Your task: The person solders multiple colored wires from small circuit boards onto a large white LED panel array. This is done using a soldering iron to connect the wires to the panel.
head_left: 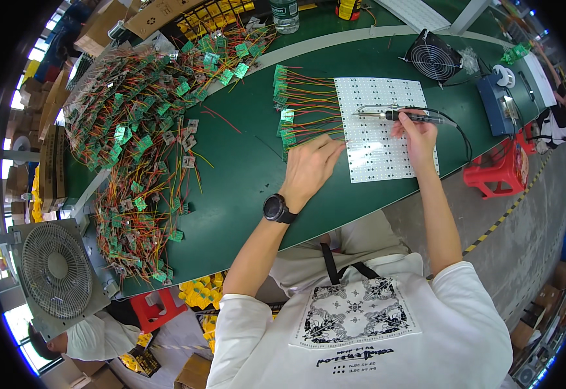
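A white perforated panel [387, 162], dotted with small holes and pads, lies on the green table. Along its left edge runs a row of red, yellow and black wires [312, 98], each group leading to small green circuit boards [287, 117]. My right hand [419, 139] is closed around a soldering iron [392, 115], whose tip points left over the panel's left part. At the panel's left edge, my left hand [312, 163] is closed in a pinch on a thin wire, mostly hidden by the fingers. A black watch [275, 208] is on my left wrist.
A large heap of wired circuit boards [127, 123] covers the table's left side. At the back right stand a black fan [431, 57] and a blue soldering station [495, 104]. A bottle [285, 16] stands at the far edge. Red stools [498, 174] and a grey fan [56, 267] flank the table.
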Motion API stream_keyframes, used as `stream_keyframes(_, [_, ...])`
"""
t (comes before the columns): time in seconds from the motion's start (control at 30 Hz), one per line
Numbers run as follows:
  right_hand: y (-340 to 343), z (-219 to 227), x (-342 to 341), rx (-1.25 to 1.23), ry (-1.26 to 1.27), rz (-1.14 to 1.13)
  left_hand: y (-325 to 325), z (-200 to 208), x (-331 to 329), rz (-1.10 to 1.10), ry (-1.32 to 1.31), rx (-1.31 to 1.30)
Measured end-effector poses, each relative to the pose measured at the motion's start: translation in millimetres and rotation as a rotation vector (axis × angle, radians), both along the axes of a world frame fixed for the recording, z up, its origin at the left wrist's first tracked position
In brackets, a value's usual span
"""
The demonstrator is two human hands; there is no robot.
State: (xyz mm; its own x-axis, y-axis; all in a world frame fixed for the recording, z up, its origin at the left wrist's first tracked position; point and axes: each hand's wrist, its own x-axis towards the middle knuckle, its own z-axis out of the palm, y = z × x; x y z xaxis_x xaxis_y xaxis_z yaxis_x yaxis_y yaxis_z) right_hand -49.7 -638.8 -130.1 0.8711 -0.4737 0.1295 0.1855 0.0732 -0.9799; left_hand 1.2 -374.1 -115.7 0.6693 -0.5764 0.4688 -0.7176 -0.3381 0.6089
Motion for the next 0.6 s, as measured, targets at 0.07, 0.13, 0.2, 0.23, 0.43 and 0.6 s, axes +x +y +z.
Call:
stream_keyframes(0.07, [5, 0, -3, -0.061, -0.049, -0.036, 0, -4, 1, 0.045, -0.017, -0.062])
stream_keyframes(0.13, [11, 3, -7, -0.118, -0.096, -0.072, 1, -7, 0, 0.055, 0.018, -0.069])
stream_keyframes(0.2, [14, 10, -9, -0.167, -0.115, -0.07, 2, -7, 0, 0.066, 0.058, -0.071])
stream_keyframes(0.23, [12, 12, -11, -0.168, -0.11, -0.072, 2, -7, 1, 0.068, 0.073, -0.077])
stream_keyframes(0.43, [-1, 1, -22, 0.006, 0.036, 0.187, 0, -4, 1, 0.082, 0.128, -0.075])
stream_keyframes(0.6, [-3, -3, -20, -0.034, 0.062, 0.238, 1, -3, 3, 0.077, 0.153, -0.071])
